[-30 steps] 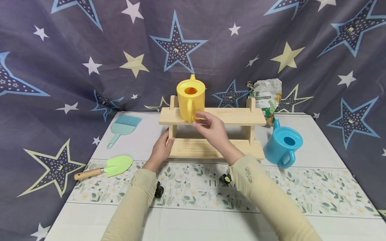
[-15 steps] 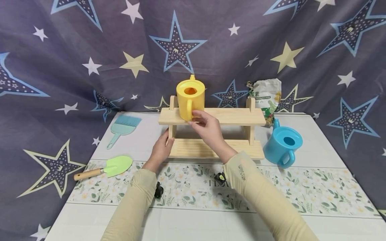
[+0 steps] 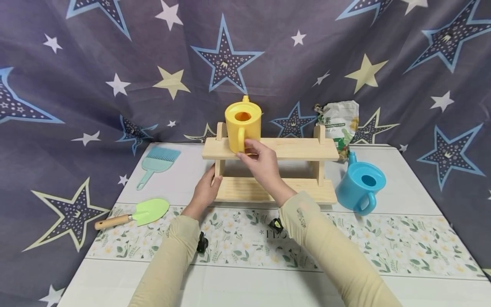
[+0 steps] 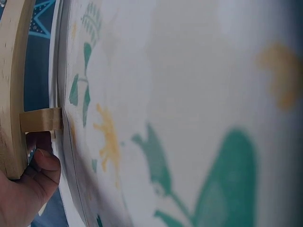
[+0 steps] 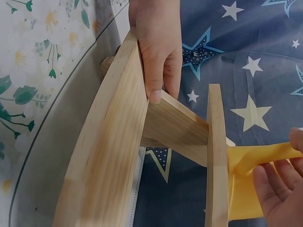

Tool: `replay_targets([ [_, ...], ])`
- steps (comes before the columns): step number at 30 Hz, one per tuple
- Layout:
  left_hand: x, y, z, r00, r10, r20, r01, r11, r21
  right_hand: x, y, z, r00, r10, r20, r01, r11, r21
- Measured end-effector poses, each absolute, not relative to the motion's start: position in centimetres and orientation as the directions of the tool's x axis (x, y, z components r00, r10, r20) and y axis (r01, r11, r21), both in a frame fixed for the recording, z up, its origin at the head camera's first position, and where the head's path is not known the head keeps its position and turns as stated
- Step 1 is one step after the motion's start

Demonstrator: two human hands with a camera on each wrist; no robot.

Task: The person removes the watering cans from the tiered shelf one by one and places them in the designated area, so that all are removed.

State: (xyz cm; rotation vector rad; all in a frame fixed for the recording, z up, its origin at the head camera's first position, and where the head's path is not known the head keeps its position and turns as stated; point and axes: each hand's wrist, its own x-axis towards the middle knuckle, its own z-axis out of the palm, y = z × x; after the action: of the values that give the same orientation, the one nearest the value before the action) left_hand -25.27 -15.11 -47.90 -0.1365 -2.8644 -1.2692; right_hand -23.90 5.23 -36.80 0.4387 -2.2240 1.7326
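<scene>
On the left end of the wooden shelf's [image 3: 291, 148] upper board stands a yellow watering can [image 3: 251, 123], spout to the back and handle to the front. My right hand [image 3: 262, 164] pinches the lower part of that handle; in the right wrist view, fingers [image 5: 274, 182] and thumb lie on either side of it. My left hand [image 3: 205, 187] grips the left side of the shelf at the lower board. The right wrist view shows this left hand [image 5: 158, 47] with its thumb against the slanted side panel [image 5: 182, 125].
To the right of the shelf is a blue watering can [image 3: 354, 187], with a white printed bag [image 3: 339, 121] behind it. At the left lie a light-blue dustpan with brush [image 3: 157, 162] and a green trowel [image 3: 151, 211]. A star-patterned curtain [image 3: 268, 85] hangs behind the table.
My right hand has shifted slightly left, its fingers closing on the yellow can's handle. My left hand and the shelf have stayed in place.
</scene>
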Motion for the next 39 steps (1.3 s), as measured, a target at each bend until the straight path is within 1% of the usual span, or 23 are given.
replay_targets([
  [7,-25.2,-15.1,-47.9,-0.996,0.079,0.050,0.090,0.668,0.739,-24.1,4.8,-36.7,-0.909,-0.065,0.412,-0.414,0.261,-0.872],
  [18,-25.2,-15.0,-47.9,-0.995,0.079,0.060,0.098,0.661,0.744,-24.5,4.7,-36.8,-0.885,-0.067,0.460,-0.459,0.282,-0.842],
  [31,-25.1,-15.1,-47.9,-0.996,0.076,0.054,0.091,0.658,0.748,-24.3,5.5,-36.7,-0.888,-0.051,0.458,-0.447,0.338,-0.828],
  [39,-25.2,-15.0,-47.8,-0.996,0.077,0.052,0.090,0.659,0.747,-24.3,6.5,-36.8,-0.886,-0.070,0.458,-0.451,0.357,-0.818],
])
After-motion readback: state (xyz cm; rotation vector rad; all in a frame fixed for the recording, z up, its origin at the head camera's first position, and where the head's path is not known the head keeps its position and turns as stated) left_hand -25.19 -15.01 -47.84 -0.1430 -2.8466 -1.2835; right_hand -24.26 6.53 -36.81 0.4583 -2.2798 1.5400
